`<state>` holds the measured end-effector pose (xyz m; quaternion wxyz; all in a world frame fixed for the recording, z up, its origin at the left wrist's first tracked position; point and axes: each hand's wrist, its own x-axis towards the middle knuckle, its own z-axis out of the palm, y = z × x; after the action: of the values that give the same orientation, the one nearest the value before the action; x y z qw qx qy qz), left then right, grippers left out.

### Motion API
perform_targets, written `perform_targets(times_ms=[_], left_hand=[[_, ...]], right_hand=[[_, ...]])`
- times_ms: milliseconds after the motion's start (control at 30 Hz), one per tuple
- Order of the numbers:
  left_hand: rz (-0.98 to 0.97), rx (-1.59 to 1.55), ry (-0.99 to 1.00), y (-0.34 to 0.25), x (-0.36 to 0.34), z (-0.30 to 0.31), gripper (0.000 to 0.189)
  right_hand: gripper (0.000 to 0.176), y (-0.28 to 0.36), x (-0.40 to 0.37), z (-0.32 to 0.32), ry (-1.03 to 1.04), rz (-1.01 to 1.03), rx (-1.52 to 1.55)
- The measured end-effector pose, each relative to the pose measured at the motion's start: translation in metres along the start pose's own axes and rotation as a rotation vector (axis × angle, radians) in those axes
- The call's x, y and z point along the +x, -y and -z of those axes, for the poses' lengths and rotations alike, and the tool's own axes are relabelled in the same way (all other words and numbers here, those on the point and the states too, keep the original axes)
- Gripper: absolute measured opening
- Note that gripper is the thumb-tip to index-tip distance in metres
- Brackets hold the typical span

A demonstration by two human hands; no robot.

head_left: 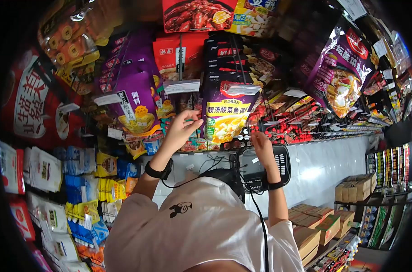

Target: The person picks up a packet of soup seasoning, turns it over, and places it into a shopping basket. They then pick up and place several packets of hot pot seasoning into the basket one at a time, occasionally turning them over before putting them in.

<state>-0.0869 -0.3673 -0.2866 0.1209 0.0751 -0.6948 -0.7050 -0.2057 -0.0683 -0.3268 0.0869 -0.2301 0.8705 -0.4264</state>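
My left hand is raised just left of a purple and yellow seasoning pouch, its thumb and fingertips brought close together; whether anything small is between them is too small to tell. The pouch hangs at the front of a row of like pouches, with a price tag over its upper part. Below and right of that pouch is my right hand, fingers curled upward and partly blurred. To the left hangs another purple pouch, and behind my left hand's upper side are red packets.
A dark basket is by my right forearm, above the grey floor. Cardboard boxes are stacked at lower right. Bagged goods line the left side. A large purple pouch hangs at upper right.
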Motion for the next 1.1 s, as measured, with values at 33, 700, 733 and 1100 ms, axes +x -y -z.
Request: perform_targets(times_ms=[33, 700, 733, 1100], left_hand=[[0.009, 0.084, -0.029, 0.018, 0.005, 0.004, 0.027], [0.046, 0.286, 0.126, 0.109, 0.019, -0.030, 0.084], [0.079, 0.274, 0.132, 0.106, 0.016, -0.031, 0.082], [0.269, 0.171, 0.163, 0.021, -0.026, -0.032, 0.042]], right_hand=[[0.022, -0.003, 0.010, -0.004, -0.035, 0.017, 0.090], [0.043, 0.000, 0.038, -0.053, 0.292, -0.380, 0.773], [0.043, 0.001, 0.036, -0.053, 0.290, -0.378, 0.783], [0.038, 0.067, -0.007, -0.021, 0.264, -0.348, 0.626]])
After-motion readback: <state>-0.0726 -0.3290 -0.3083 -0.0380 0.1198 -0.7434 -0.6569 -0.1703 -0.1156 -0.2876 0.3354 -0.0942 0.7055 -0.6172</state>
